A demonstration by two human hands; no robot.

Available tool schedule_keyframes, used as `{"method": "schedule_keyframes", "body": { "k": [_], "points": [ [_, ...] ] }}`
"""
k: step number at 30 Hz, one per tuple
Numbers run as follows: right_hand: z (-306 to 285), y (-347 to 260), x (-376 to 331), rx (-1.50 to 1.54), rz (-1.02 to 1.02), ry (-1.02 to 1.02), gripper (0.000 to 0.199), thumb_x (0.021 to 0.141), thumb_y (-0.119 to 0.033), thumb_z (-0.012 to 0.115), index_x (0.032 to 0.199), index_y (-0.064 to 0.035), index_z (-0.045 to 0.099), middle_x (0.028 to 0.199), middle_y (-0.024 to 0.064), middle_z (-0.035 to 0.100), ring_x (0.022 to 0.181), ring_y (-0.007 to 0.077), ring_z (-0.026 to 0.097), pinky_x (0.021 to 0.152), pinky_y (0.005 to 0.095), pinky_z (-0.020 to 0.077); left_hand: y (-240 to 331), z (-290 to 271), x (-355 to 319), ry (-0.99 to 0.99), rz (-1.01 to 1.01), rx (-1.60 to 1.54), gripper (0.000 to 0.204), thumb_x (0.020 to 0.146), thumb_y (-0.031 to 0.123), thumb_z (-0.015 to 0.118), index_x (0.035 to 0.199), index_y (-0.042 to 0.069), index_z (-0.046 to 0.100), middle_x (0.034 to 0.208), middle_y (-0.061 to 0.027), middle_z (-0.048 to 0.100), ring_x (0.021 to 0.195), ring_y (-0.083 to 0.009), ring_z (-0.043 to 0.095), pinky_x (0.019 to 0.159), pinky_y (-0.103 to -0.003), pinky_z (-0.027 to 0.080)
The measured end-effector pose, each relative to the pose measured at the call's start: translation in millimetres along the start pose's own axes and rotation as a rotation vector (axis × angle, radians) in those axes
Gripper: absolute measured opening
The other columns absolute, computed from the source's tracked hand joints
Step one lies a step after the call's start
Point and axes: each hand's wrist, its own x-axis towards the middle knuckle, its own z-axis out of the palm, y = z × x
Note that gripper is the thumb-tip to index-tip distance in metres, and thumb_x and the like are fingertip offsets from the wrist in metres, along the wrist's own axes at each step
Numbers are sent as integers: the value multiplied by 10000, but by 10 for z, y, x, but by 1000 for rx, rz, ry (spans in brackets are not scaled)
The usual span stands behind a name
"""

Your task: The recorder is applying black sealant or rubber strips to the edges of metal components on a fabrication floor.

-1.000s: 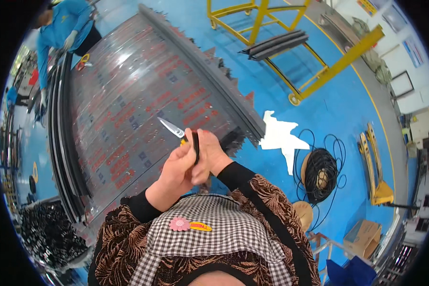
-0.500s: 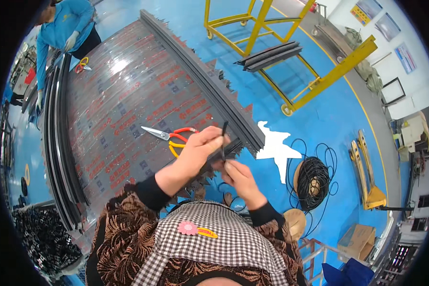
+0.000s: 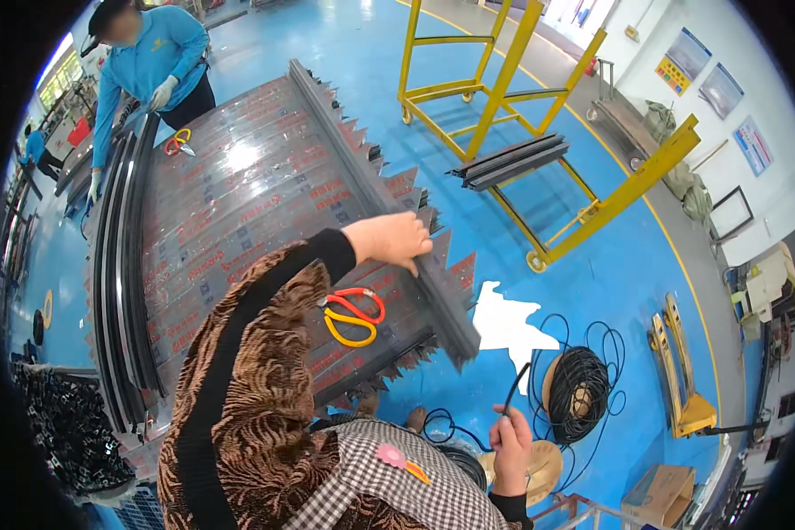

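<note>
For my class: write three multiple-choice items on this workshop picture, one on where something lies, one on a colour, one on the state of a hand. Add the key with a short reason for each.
1. Where do the scissors lie?
A. on the blue floor
B. on the stacked profiles, below the left hand
C. in the cardboard box

2. What colour is the trolley frame?
A. yellow
B. red
C. grey

3. What is the right hand doing?
A. resting open on the stack
B. holding scissors
C. gripping a black strip

Key: B, the scissors rest on the profiles just below the left hand; A, its bars are yellow against the blue floor; C, the fingers close round a black strip that sticks upward.
</note>
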Motion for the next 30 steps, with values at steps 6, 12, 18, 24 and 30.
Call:
{"method": "schedule_keyframes", "body": {
  "k": [6,12,18,24,30],
  "points": [
    [-291,171,-116,41,20,119,180,932,-90,460,1005,-27,612,611,-12,480,536,63,382,480,189,285,570,-338,-242,-89,40,-46,470,797,555,607,880,98,536,865,-62,596,815,-234,575,781,-344,440],
    [-127,37,-176,-36,-12,170,158,929,-110,493,971,-29,623,644,-3,524,551,66,410,499,179,314,644,-324,-196,-5,-17,-214,426,723,473,696,837,94,538,823,-70,585,782,-257,561,735,-378,443],
    [-171,-18,-418,-66,9,162,168,919,-102,523,970,-8,653,688,8,568,566,62,442,510,174,345,-601,-255,-812,-221,-300,-203,349,611,224,761,857,57,578,847,-100,596,805,-334,556,745,-417,448],
    [-55,184,-632,37,198,189,177,922,-96,561,1017,18,658,746,26,615,612,76,514,552,182,408,-1171,194,-864,-258,-220,-44,187,658,74,654,836,46,604,893,-130,644,849,-372,596,773,-424,475],
    [-18,333,-630,57,157,62,170,929,-71,546,1023,27,648,784,47,630,654,94,538,592,187,442,-1238,274,-905,-356,-164,30,161,662,52,634,820,41,602,874,-146,632,822,-381,586,753,-423,470]
  ]
}}
